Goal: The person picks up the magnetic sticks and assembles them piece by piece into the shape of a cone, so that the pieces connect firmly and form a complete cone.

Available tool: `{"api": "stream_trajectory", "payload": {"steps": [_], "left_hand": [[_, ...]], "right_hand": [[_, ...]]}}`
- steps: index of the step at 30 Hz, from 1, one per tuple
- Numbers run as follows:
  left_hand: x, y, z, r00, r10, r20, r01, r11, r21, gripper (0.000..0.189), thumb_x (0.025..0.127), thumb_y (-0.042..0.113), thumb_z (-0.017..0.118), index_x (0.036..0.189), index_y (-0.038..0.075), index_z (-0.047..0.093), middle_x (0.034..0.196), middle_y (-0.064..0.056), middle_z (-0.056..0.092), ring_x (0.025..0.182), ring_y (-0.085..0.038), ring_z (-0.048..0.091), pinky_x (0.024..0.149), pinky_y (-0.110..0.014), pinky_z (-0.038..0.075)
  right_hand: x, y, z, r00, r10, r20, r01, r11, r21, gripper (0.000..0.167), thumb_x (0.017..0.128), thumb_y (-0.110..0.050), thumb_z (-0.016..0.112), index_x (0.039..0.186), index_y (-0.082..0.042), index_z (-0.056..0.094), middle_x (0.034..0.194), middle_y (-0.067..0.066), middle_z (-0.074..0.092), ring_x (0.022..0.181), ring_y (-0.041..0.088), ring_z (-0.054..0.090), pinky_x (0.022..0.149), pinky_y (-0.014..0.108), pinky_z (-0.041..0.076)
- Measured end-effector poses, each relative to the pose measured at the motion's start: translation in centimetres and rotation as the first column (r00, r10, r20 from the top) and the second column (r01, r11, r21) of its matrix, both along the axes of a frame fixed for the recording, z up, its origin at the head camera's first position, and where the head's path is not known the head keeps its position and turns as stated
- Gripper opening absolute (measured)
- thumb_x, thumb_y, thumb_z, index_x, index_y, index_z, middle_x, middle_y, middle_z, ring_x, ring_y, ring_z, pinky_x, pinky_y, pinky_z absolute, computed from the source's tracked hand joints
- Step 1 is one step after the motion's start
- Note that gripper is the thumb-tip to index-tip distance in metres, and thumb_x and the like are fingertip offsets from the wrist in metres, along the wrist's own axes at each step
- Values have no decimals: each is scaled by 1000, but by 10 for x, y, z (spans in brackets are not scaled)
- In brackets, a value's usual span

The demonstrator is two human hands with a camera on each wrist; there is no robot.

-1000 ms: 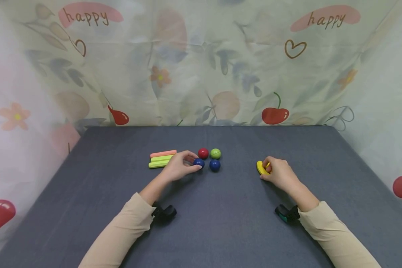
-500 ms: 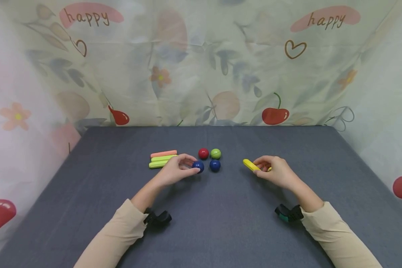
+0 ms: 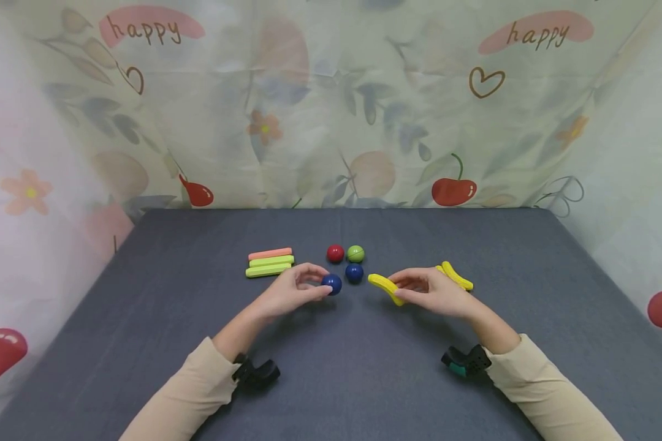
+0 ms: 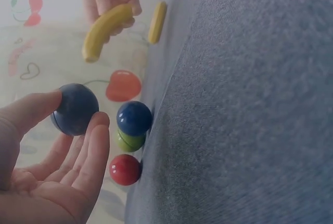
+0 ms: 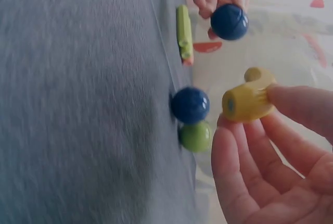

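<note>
Between thumb and fingers, my left hand point(image 3: 287, 293) holds a glossy blue ball point(image 3: 331, 283) with a groove line, seen clear of the table in the left wrist view. My right hand point(image 3: 438, 295) pinches a curved yellow toy banana point(image 3: 383, 283), one end pointing toward the balls. In the right wrist view the banana point(image 5: 248, 102) shows a flat bluish end spot. Just behind the hands rest a second blue ball point(image 3: 354, 273), a red ball point(image 3: 334, 253) and a green ball point(image 3: 355, 253) with a dark line. More yellow pieces point(image 3: 458, 277) lie behind my right hand, partly hidden by it.
Left of the balls lie two yellow-green sticks point(image 3: 270, 269) and a pink stick point(image 3: 269, 253), side by side. A dark grey cloth covers the table point(image 3: 342, 380). A printed curtain point(image 3: 331, 110) hangs behind the table's far edge.
My right hand has lifted the toy banana and carried it left toward the balls, uncovering other yellow pieces. My left hand has drawn the blue ball slightly nearer, away from the group.
</note>
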State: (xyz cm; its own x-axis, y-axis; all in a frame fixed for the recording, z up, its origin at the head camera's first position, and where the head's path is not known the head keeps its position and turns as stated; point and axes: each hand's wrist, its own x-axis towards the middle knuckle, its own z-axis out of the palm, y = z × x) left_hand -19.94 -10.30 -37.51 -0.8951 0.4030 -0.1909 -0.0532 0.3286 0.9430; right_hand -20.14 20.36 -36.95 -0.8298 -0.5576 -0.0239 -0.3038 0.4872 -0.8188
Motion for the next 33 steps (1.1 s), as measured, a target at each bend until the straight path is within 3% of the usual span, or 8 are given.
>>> {"api": "stream_trajectory", "payload": {"steps": [7,17,23,28,33], "left_hand": [[3,0,-2,999,-50,2,50,999,0,44,87,25,66,128,13,54,126,-13,55,97,-20,65,90,-34,52],[7,6,-3,995,-96,3,96,995,3,45,86,28,68,126,13,56,122,-12,57,95,-22,66,87,-32,53],[9,7,-3,995,-100,7,100,995,6,44,86,28,67,125,11,55,119,-12,58,94,-21,66,86,-31,53],[9,8,-5,994,-112,7,112,994,-14,43,87,29,66,124,11,56,119,-11,59,93,-19,66,86,-31,53],[8,13,-6,984,-180,3,180,983,-41,42,90,29,62,125,9,56,117,-13,60,93,-18,65,86,-31,53]], "right_hand": [[3,-13,-2,990,109,89,-103,993,-66,36,94,-21,56,123,0,56,108,17,63,88,10,61,79,29,54],[4,-22,-7,968,146,203,-126,986,-106,40,95,-26,54,125,-1,53,112,18,61,92,14,61,82,27,53],[5,-24,-8,964,166,209,-139,981,-138,38,95,-23,54,126,-1,52,109,16,62,90,12,61,81,28,53],[6,-28,-7,964,153,216,-135,986,-96,38,94,-25,55,124,-2,52,103,11,63,84,13,61,77,28,53],[6,-35,-8,962,174,211,-172,985,-28,36,92,-23,59,118,1,54,95,11,65,75,14,59,68,25,51]]}}
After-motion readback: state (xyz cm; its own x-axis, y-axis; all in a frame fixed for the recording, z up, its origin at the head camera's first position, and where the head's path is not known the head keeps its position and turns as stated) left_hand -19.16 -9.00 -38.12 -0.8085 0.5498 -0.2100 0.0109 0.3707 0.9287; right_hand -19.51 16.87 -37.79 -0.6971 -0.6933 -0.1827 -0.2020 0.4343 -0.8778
